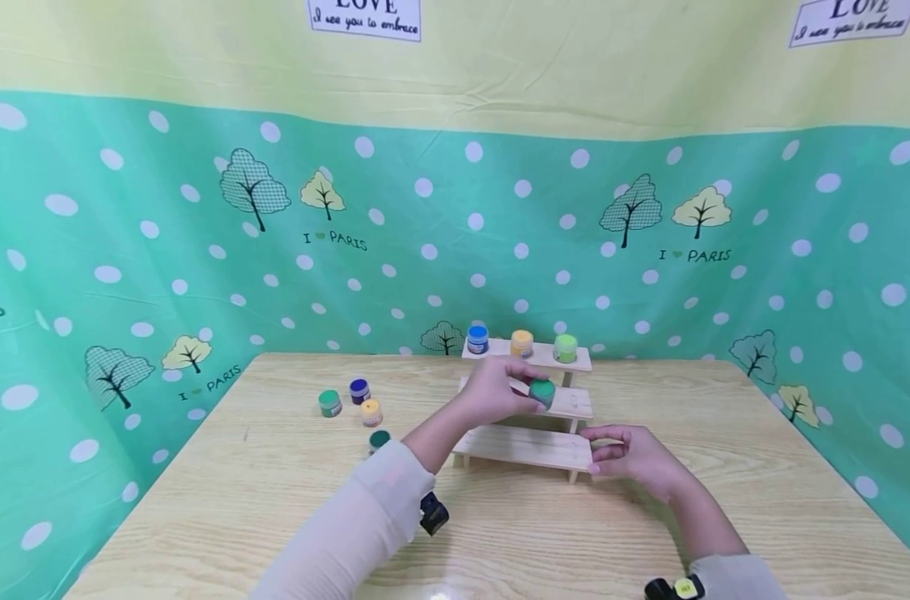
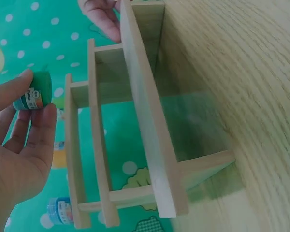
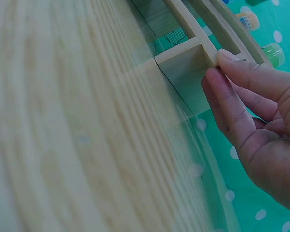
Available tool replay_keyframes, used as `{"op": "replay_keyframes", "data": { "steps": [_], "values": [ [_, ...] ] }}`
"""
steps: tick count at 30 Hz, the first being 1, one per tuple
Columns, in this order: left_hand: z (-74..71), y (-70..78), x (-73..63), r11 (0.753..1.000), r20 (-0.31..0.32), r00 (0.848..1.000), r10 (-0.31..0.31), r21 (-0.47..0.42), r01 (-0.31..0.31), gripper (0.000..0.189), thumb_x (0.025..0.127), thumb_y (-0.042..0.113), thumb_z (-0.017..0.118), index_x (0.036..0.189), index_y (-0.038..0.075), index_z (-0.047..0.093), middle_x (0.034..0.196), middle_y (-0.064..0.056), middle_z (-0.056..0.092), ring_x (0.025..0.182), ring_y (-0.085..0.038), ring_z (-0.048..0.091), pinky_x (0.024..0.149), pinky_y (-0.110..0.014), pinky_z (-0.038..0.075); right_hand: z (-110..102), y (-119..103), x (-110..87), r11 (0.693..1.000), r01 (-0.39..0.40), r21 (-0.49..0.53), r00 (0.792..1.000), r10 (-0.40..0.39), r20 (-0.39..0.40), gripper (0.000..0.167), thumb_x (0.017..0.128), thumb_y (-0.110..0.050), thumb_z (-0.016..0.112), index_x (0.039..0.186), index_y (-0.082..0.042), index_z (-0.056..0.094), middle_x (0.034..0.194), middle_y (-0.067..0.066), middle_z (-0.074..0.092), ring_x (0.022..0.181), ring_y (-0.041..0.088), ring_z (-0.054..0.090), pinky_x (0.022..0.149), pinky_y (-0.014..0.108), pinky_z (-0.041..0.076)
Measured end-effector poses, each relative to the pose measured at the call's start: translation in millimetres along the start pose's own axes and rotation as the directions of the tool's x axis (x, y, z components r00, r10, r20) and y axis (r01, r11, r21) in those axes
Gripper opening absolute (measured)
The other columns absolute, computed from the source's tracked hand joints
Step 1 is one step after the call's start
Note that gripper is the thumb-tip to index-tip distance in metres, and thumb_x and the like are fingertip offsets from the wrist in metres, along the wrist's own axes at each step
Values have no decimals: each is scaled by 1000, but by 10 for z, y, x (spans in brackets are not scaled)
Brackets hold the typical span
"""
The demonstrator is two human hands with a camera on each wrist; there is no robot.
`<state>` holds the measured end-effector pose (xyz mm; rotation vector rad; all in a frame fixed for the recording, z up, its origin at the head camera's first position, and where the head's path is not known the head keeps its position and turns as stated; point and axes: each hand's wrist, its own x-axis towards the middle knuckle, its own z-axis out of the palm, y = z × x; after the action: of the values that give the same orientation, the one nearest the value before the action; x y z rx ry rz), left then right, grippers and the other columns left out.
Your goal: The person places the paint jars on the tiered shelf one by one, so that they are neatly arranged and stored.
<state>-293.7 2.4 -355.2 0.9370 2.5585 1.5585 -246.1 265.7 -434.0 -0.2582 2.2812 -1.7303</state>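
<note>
My left hand grips a small green paint jar between thumb and fingers, over the right part of the middle step of a three-step wooden stand. In the left wrist view, the jar appears beside the stand's steps, apart from the wood. My right hand pinches the right end of the lowest step, as the right wrist view also shows. Along the top step stand a blue jar, a yellow-orange jar and a light green jar.
Left of the stand, a green jar, a purple jar and a yellow-orange jar sit on the wooden table. A dark green jar is partly covered by the left sleeve. A dotted curtain hangs behind.
</note>
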Motion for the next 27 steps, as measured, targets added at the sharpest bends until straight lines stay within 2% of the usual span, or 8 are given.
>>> {"op": "replay_keyframes", "data": {
  "steps": [5,12,19,27],
  "values": [
    [83,-33,53,999,-30,999,-35,7,35,41,72,6,87,111,9,74,97,5,70,91,-7,64,72,-18,55,7,-17,-15,1000,-5,4,1000,5,0,61,78,2,79,132,10,53,107,15,65,93,24,64,78,34,59],
    [209,-64,106,998,-37,997,-67,9,68,39,73,7,86,110,9,74,94,6,70,90,-5,62,73,-17,54,-1,-13,-18,1000,5,21,1000,-5,10,60,78,2,78,131,12,52,113,19,63,94,23,64,79,35,58],
    [299,-75,177,992,-52,990,-128,-1,128,42,71,8,87,111,14,75,94,8,71,89,-5,63,73,-17,53,-11,9,-11,999,19,30,1000,-19,25,61,78,2,78,131,13,51,114,19,63,94,24,64,79,36,58],
    [395,-28,241,986,-67,984,-164,4,165,39,73,6,86,109,15,75,95,8,70,89,-6,63,72,-17,53,-15,2,-3,1000,8,5,1000,-8,18,62,79,0,78,133,10,51,105,15,66,93,23,64,78,34,59]
  ]
}}
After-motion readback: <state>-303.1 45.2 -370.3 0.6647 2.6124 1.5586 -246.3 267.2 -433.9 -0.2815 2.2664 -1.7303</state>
